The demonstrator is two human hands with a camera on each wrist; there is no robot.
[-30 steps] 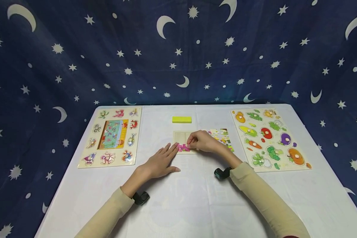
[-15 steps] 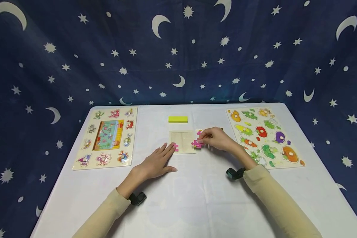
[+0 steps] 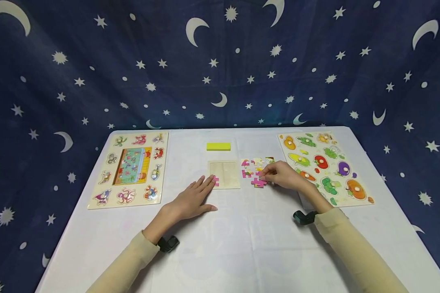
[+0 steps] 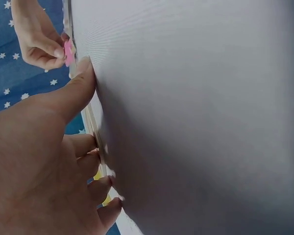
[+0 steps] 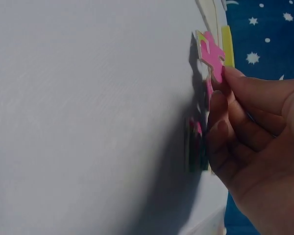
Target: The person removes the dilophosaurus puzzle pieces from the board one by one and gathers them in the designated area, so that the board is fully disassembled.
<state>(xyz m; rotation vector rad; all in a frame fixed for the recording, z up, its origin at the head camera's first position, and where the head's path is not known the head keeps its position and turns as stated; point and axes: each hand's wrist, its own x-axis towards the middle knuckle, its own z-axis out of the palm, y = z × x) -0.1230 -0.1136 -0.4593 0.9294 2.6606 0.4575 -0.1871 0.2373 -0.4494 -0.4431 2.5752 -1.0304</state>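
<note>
My right hand pinches a pink jigsaw piece between thumb and fingers, over the loose jigsaw pieces right of the small wooden puzzle tray. In the right wrist view the piece is tilted up off the white tabletop. My left hand lies with fingers extended, their tips at the left edge of the tray. Beside those fingertips, a pink piece sits in the tray's lower left corner. Bare wood shows across the rest of the tray.
A yellow block lies behind the tray. A sea-animal knob puzzle board is at the left, and a vegetable puzzle board at the right, near my right forearm. A dark curtain with moons and stars hangs behind the table.
My right hand has lifted a pink jigsaw piece out of the tray and carried it right, over the loose pieces. The left hand stays at the tray's edge. The head view has shifted slightly.
</note>
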